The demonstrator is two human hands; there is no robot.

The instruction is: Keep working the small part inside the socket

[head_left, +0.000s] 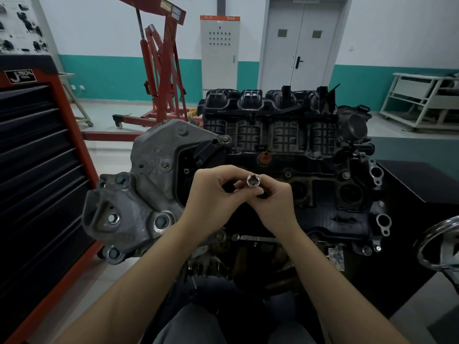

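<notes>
Above the dark engine (285, 155), both hands meet at the middle: the right hand (274, 198) pinches a shiny socket (253, 180), open end up, and the left hand (211, 192) curls its fingertips against it. Left of them stands a tool cabinet (37, 150), with bare floor between.

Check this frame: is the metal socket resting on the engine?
No, both hands, left hand and right hand, pinch the socket in the air above the engine.
</notes>
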